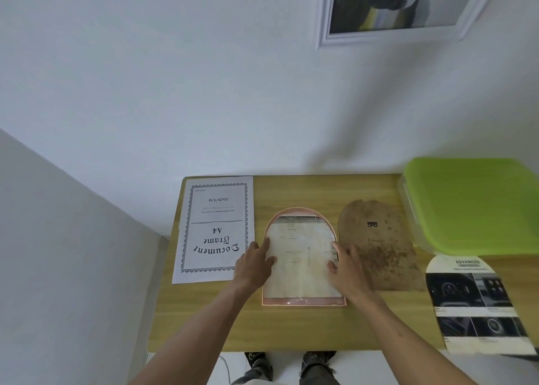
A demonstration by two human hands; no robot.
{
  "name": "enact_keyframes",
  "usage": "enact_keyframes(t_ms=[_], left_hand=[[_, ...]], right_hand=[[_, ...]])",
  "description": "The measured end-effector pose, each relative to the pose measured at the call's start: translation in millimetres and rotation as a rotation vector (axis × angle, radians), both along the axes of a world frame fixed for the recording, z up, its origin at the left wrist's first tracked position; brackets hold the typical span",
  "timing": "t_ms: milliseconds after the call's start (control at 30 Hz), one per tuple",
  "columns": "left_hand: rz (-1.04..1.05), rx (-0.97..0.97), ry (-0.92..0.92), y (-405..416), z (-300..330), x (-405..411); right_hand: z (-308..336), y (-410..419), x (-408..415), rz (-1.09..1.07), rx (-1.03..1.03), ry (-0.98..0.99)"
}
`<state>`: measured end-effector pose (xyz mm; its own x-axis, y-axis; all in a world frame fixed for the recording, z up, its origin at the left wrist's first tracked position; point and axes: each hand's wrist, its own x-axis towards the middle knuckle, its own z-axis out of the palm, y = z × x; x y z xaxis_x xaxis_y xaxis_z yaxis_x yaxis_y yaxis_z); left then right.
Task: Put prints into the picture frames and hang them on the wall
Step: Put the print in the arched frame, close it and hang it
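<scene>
Your left hand (254,263) and right hand (347,271) press flat, fingers spread, on the print (302,260) lying in the arched frame (300,211), gripping nothing. The brown backing board (379,244) lies just right of that frame.

So the light wood table (291,326) is sitting pushed up against the wall. A white "Document Frame A4" sheet (215,230) is lying along its left edge, reaching to the back left corner. An arched pink frame (303,300) is lying flat around the middle with a pale print (300,256) in it. Just to its right a brown arched backing board (379,247) is lying flat. A green-lidded plastic box (472,204) is taking up the back right corner, and an arch-cut "ADVANCED" print (478,306) is hanging over the front right edge.
</scene>
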<state>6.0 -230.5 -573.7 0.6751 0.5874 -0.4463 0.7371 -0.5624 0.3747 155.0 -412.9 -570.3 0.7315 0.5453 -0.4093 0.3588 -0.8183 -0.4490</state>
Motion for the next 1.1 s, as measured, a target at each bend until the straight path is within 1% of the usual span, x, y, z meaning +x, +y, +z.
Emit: enact_keyframes(t_ms=[267, 367, 500, 567, 633, 700, 767, 867, 933, 967, 1067, 1100], left_hand=[[0.02, -0.019, -0.005, -1, 1, 0], [0.011, 0.022, -0.008, -3, 5, 1], [0.04, 0.195, -0.142, -14, 15, 4], [0.036, 0.21, -0.226, -25, 19, 18], [0.0, 0.169, -0.306, -42, 24, 40], [-0.041, 0.092, -0.35, -66, 29, 67], [-0.051, -0.035, -0.358, -94, 35, 94], [-0.04, -0.238, -0.33, -136, 41, 129], [0.048, -0.327, -0.3, -157, 40, 145], [0.095, -0.34, -0.263, -164, 38, 152], [0.182, -0.308, -0.088, -175, 29, 166], [0.199, -0.303, -0.057, -178, 28, 169]], right_hand=[[-4, 4, 1, 0.024, -0.026, -0.047], [-4, 1, 2, 0.025, -0.004, -0.054], [1, -9, 8, -0.019, 0.105, -0.063], [5, -19, 17, -0.074, 0.124, -0.083], [10, -32, 30, -0.155, 0.104, -0.104], [15, -49, 46, -0.21, 0.015, -0.153], [16, -70, 64, -0.232, -0.076, -0.182], [14, -98, 87, -0.239, -0.154, -0.138], [10, -110, 98, -0.231, -0.176, -0.118], [10, -114, 102, -0.224, -0.176, -0.107], [6, -120, 108, -0.201, -0.175, -0.086], [5, -121, 110, -0.205, -0.176, -0.079]])
